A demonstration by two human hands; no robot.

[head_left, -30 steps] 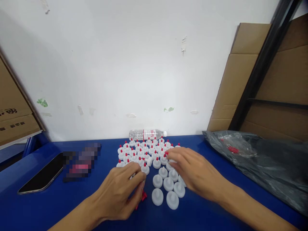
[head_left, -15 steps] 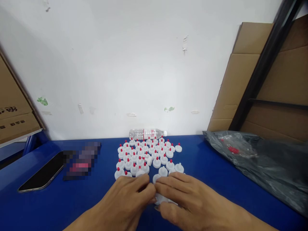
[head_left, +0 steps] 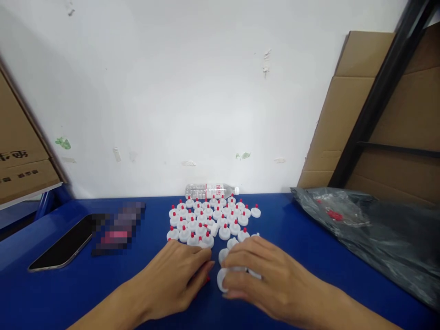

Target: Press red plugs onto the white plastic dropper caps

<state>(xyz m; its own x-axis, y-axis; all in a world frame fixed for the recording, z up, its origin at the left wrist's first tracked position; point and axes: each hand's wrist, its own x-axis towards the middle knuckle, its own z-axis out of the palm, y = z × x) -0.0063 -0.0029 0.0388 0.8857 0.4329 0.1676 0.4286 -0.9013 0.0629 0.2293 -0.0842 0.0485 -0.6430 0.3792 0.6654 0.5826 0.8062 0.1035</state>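
Several round white caps with red tips [head_left: 224, 232] stand grouped on the blue table. My left hand [head_left: 182, 275] is closed at the near left of the group, with a bit of red showing under its fingertips; the held thing is mostly hidden. On the right, my right hand [head_left: 254, 275] has curled fingers over several white caps without red tips. Its thumb and fingertips are at one such cap [head_left: 222, 280], which is tilted on its side. Whether the fingers grip it is unclear.
A clear bottle [head_left: 213, 190] lies by the wall behind the caps. At left are a phone [head_left: 63, 245] and a partly blurred packet [head_left: 120, 229]. A dark plastic bag [head_left: 385, 238] with a small bag of red pieces [head_left: 335, 215] lies at right, near cardboard [head_left: 337, 123].
My left hand has moved left, away from my right hand, and red now shows beneath it. My right hand has shifted slightly, uncovering more of the white caps.
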